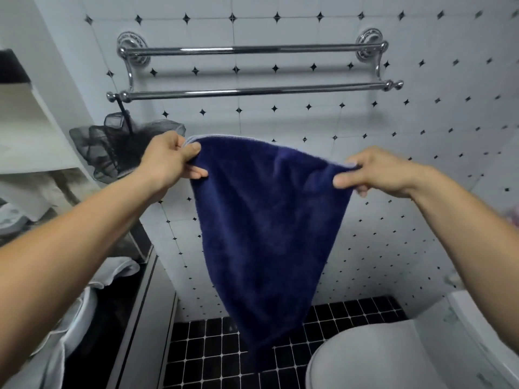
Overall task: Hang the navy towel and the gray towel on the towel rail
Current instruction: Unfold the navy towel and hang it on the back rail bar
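The navy towel hangs spread in front of me, its lower end tapering toward the floor. My left hand pinches its upper left corner and my right hand pinches its upper right corner. The chrome towel rail is fixed to the tiled wall above the towel, with two bars, the front one lower and the back one higher; both bars are bare. The towel's top edge sits below the front bar. No gray towel shows in this view.
A black mesh bath sponge hangs from the rail's left end. A white shelf unit stands at the left, with white cloth below it. A white toilet lid is at the bottom right over black floor tiles.
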Tool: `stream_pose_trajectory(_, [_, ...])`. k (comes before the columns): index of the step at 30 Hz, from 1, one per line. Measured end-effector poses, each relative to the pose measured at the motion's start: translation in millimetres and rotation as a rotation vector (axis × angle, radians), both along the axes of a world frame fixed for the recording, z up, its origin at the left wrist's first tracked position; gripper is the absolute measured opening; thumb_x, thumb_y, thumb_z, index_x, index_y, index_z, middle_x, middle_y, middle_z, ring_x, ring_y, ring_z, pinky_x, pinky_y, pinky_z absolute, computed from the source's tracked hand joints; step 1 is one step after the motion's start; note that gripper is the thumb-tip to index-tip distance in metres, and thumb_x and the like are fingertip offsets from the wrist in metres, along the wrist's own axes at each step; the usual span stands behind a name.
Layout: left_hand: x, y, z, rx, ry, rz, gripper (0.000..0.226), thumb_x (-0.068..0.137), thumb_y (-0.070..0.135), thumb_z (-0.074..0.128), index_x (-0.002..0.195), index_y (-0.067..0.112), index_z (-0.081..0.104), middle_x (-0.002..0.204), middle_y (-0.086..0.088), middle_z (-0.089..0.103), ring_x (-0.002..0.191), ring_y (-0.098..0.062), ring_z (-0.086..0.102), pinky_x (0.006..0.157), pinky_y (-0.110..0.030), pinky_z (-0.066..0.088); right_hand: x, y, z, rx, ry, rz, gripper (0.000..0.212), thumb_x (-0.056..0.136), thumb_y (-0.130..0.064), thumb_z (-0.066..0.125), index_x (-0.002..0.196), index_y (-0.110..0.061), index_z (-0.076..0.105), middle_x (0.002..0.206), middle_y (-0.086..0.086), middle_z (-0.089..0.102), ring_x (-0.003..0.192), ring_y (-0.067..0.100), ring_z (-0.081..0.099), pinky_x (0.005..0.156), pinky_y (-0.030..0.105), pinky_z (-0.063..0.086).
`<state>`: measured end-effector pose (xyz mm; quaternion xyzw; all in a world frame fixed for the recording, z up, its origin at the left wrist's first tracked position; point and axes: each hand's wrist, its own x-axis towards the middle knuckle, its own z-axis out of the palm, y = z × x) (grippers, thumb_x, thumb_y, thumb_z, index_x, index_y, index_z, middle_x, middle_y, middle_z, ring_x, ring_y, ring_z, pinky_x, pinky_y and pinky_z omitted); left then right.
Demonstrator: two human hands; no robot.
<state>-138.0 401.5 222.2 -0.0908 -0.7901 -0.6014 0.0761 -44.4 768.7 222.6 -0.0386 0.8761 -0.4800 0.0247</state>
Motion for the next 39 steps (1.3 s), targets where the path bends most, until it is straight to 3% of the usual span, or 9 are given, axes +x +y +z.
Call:
stream_pose_trajectory(2, [-1.5, 1.9, 2.5, 0.048, -0.007, 0.042, 0.024, 0.097, 0.016, 0.055, 0.077, 0.015, 0.043, 0.067, -0.013, 0.058, 0.049, -0.021, 0.069, 0.047, -0.027, 0.057, 4.4, -1.2, -0.5, -0.019, -0.057, 0.209, 0.018, 0.074, -0.017, 0.079, 0.059, -0.020, 0.069, 0.048, -0.008, 0.052, 0.047, 0.008, 0.045, 0.051, 0.021, 0.044])
stream_pose_trajectory(6, [-5.2, -0.5, 10.0, 0.057, -0.005, 0.112, 0.021, 0.097, 0.017, 0.056, 0.079, 0.013, 0.046, 0.055, -0.015, 0.059, 0.038, -0.017, 0.062, 0.043, -0.029, 0.045, -10.6, 32.5, -3.6, 0.004, 0.050, -0.165, 0.018, 0.081, -0.029, 0.076, 0.082, -0.012, 0.072, 0.053, -0.004, 0.055, 0.050, 0.011, 0.046, 0.047, 0.024, 0.038])
stream_pose_trajectory(11, [-13.8, 13.6, 20.6, 0.026, 0.020, 0.191, 0.023, 0.095, 0.020, 0.058, 0.076, 0.011, 0.048, 0.046, -0.010, 0.050, 0.027, -0.016, 0.041, 0.036, -0.020, 0.028, -32.5, 49.7, -0.5, -0.295, -0.020, -0.170, 0.023, 0.091, -0.032, 0.066, 0.108, -0.017, 0.071, 0.092, 0.005, 0.077, 0.052, 0.019, 0.064, 0.038, 0.024, 0.044])
stream_pose_trajectory(15, [-20.2, 18.0, 28.9, 0.146, -0.071, 0.137, 0.018, 0.096, 0.020, 0.057, 0.082, 0.011, 0.049, 0.057, -0.013, 0.058, 0.034, -0.022, 0.059, 0.030, -0.020, 0.035, -50.4, 55.0, 0.9, -0.618, -0.029, -0.223, 0.023, 0.089, -0.022, 0.069, 0.110, -0.013, 0.067, 0.105, 0.006, 0.075, 0.082, 0.036, 0.075, 0.055, 0.030, 0.059])
stream_pose_trajectory(19, [-32.5, 19.5, 16.0, 0.335, -0.093, 0.150, 0.012, 0.093, 0.011, 0.062, 0.085, 0.003, 0.057, 0.055, -0.004, 0.065, 0.051, -0.024, 0.070, 0.041, -0.022, 0.052, -71.9, 55.4, -13.3, -0.764, -0.008, -0.179, 0.028, 0.084, 0.000, 0.068, 0.112, 0.002, 0.067, 0.108, 0.018, 0.074, 0.098, 0.035, 0.072, 0.068, 0.029, 0.060])
stream_pose_trajectory(25, [-83.3, 30.6, -7.1, 0.525, -0.074, 0.094, 0.011, 0.090, 0.007, 0.063, 0.083, 0.000, 0.059, 0.057, -0.005, 0.068, 0.054, -0.018, 0.070, 0.054, -0.020, 0.057, -129.0, 46.9, -21.1, -0.910, 0.103, -0.401, 0.015, 0.087, 0.010, 0.063, 0.102, 0.006, 0.063, 0.091, 0.020, 0.076, 0.085, 0.031, 0.075, 0.062, 0.026, 0.060])
stream_pose_trajectory(31, [-150.7, 48.9, 0.6, 0.697, -0.054, -0.045, 0.015, 0.083, -0.017, 0.058, 0.083, -0.004, 0.064, 0.082, -0.014, 0.065, 0.082, -0.031, 0.069, 0.069, -0.024, 0.059, -201.7, 49.3, -7.8, -1.135, 0.194, -0.570, 0.033, 0.088, 0.008, 0.062, 0.119, 0.002, 0.052, 0.094, 0.018, 0.071, 0.069, 0.021, 0.076, 0.052, 0.023, 0.057])
stream_pose_trajectory(34, [-181.2, 68.1, 19.0, 0.847, -0.054, -0.045, 0.028, 0.088, -0.010, 0.056, 0.077, 0.009, 0.073, 0.071, -0.002, 0.073, 0.069, -0.015, 0.073, 0.064, -0.019, 0.058, -234.4, 55.4, 6.0, -1.290, 0.235, -0.572, 0.020, 0.088, 0.009, 0.061, 0.107, 0.001, 0.060, 0.069, 0.008, 0.075, 0.060, 0.017, 0.074, 0.050, 0.023, 0.056])
stream_pose_trajectory(39, [-222.2, 85.8, 41.6, 1.006, -0.051, 0.042, 0.011, 0.092, 0.008, 0.060, 0.085, 0.017, 0.058, 0.074, 0.002, 0.065, 0.057, -0.007, 0.070, 0.036, -0.013, 0.041, -271.4, 54.3, 28.7, -1.369, 0.310, -0.451, 0.013, 0.088, -0.004, 0.067, 0.091, -0.013, 0.058, 0.056, -0.006, 0.066, 0.047, 0.003, 0.064, 0.038, 0.014, 0.046])
